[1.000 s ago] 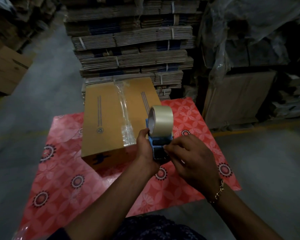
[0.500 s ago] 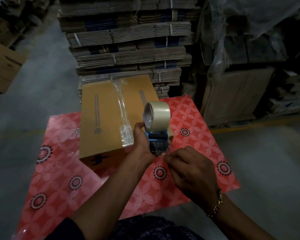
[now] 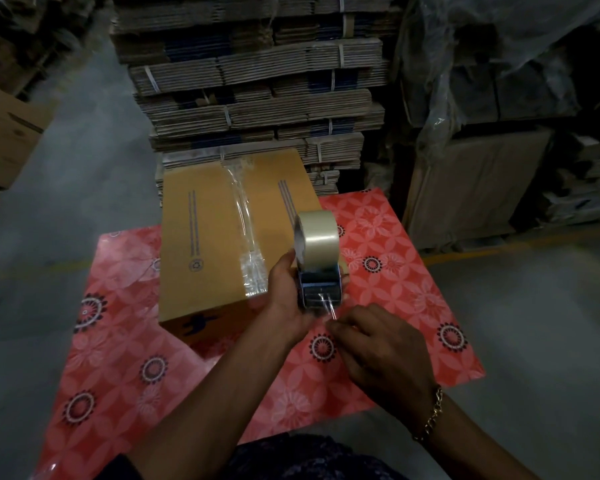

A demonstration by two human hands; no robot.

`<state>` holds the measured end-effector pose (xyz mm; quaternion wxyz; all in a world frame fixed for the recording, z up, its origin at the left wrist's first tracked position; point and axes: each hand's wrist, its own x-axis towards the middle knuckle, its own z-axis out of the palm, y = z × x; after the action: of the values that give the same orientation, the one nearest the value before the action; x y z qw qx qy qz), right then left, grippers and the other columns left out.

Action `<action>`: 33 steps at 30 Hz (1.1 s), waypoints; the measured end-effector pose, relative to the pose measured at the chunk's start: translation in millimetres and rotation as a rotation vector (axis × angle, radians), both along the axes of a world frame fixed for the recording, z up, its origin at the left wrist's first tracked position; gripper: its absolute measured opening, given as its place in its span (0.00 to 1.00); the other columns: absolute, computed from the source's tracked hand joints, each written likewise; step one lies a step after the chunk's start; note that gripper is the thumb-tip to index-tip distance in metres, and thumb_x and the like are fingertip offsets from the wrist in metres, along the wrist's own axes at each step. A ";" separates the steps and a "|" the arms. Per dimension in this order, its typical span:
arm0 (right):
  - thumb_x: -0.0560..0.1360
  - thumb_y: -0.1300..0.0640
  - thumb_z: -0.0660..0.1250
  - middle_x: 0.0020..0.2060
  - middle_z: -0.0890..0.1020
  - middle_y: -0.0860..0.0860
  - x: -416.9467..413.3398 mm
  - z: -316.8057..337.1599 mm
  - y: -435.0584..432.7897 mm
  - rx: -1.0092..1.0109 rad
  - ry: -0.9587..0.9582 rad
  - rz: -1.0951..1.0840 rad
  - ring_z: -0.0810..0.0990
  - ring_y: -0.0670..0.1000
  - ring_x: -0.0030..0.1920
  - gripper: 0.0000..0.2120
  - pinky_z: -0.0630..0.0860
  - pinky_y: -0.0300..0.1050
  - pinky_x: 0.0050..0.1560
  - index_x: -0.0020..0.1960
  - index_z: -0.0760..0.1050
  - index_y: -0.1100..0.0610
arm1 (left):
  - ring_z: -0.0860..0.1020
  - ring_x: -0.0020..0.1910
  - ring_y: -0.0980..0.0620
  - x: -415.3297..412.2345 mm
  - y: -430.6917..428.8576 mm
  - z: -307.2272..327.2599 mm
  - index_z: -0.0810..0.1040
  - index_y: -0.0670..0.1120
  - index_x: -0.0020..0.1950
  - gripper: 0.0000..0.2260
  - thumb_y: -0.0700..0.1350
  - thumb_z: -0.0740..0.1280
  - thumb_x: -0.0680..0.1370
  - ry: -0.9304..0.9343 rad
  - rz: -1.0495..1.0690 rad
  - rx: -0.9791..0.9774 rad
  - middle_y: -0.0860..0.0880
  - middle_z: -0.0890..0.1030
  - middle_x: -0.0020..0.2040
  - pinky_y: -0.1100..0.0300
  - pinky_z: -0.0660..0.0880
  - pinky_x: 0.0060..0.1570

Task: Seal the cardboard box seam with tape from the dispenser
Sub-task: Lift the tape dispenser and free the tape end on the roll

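A closed brown cardboard box [image 3: 205,237] lies on a red flowered table [image 3: 395,271], with a strip of clear tape [image 3: 245,230] running along its top seam toward me. My left hand [image 3: 284,292] grips a blue tape dispenser [image 3: 321,289] carrying a roll of clear tape [image 3: 317,237], held just right of the box's near corner. My right hand [image 3: 378,351] pinches the loose tape end [image 3: 329,308] and holds it stretched a short way out from the dispenser's mouth.
Tall stacks of bundled flat cardboard [image 3: 257,81] rise right behind the table. Plastic-wrapped pallets [image 3: 499,98] stand at the right, another carton [image 3: 7,133] at the far left. Grey concrete floor [image 3: 66,202] surrounds the table.
My right hand has drawn back toward me from the dispenser, pulling a short length of tape out. The left hand has kept its grip on the dispenser.
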<state>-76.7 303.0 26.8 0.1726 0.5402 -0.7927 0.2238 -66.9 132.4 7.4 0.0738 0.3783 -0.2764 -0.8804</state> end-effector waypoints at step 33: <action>0.74 0.61 0.69 0.49 0.85 0.49 -15.6 16.4 -0.5 -0.054 -0.001 -0.075 0.79 0.53 0.41 0.20 0.73 0.46 0.33 0.66 0.80 0.53 | 0.80 0.45 0.42 9.5 -4.5 24.1 0.73 0.36 0.64 0.30 0.30 0.60 0.61 0.254 -0.111 -0.089 0.35 0.79 0.52 0.54 0.82 0.39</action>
<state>-92.4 302.5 43.2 0.1951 0.5050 -0.8061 0.2390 -57.4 127.9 31.5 0.0761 0.2443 -0.3238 -0.9108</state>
